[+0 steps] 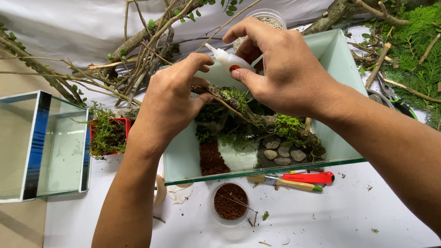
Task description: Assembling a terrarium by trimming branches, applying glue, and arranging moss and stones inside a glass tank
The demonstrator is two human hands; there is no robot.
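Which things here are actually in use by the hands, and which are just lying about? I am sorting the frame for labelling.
In use:
right hand holding a small white squeeze bottle
left hand on a mossy branch
glass tank around them

Lying about:
empty glass tank
brush
red-handled tool
cup of brown granules
red pot of moss
loose twigs

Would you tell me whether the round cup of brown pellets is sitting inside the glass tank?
No, the cup of brown pellets stands on the white table, outside the glass tank.
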